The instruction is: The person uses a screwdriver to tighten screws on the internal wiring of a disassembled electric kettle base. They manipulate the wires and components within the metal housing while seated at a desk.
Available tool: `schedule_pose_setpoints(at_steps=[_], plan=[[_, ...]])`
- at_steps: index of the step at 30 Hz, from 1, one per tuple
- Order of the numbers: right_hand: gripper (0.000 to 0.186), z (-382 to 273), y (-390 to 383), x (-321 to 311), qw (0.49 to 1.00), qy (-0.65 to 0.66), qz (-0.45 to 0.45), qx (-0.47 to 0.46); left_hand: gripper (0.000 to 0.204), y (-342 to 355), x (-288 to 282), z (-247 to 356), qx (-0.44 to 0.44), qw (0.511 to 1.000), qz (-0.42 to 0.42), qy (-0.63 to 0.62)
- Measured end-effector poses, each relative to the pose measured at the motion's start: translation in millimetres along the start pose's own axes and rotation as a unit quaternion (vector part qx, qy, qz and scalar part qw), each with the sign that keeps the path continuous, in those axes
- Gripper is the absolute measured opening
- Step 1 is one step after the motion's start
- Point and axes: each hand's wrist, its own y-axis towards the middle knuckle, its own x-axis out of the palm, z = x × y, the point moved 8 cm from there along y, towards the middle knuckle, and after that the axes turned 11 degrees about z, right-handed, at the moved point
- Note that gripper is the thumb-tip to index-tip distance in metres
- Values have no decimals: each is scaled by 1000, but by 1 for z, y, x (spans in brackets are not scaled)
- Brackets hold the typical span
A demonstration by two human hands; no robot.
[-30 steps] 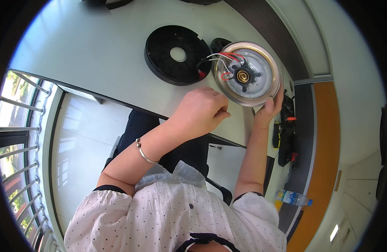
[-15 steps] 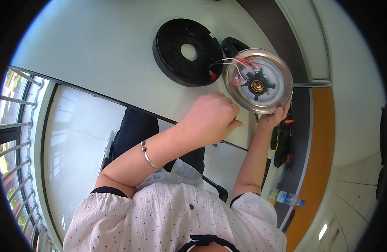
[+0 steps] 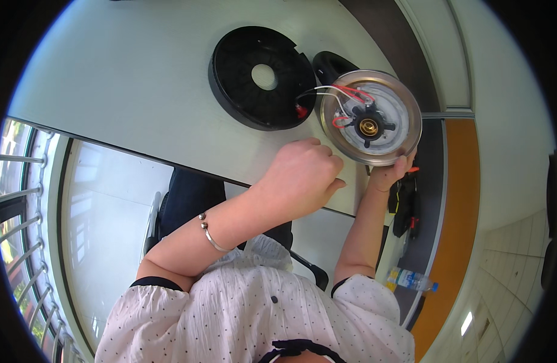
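Note:
An electric kettle has its round metal underside facing up, showing a grey heating plate, a black connector with a brass centre, and red and white wires. My right hand grips the kettle's near edge, fingers partly hidden under it. Left of it lies the kettle's black plastic base cover, with a round hole in the middle; the wires reach across to it. My left hand is closed in a fist just in front of the kettle and cover, its fingers curled out of sight. The kettle's black handle points away to the far left.
The pale table reaches to the left, its near edge running in front of my lap. Black tools with red and yellow parts lie to the right, beyond my right forearm. A plastic bottle lies nearer me. Window bars are at far left.
My left hand has drawn slightly nearer to me, still closed. The view has shifted a little, so the base cover appears slightly further left. My right hand keeps its hold on the kettle.

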Motion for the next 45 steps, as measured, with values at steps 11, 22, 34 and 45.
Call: schedule_pose_setpoints(at_steps=[11,22,34,45], plan=[[73,10,3,-19,1000,-16,13,-16,20,2,1,2,5,1000,11,15],[73,-38,9,13,980,-102,-36,-166,24,34,-33,14,-85,960,214,-161],[52,-50,5,9,962,-141,-16,-232,33,94,-4,15,-7,972,230,-44],[35,-61,3,-10,978,-51,51,-193,22,92,-8,1,-6,965,261,-22]])
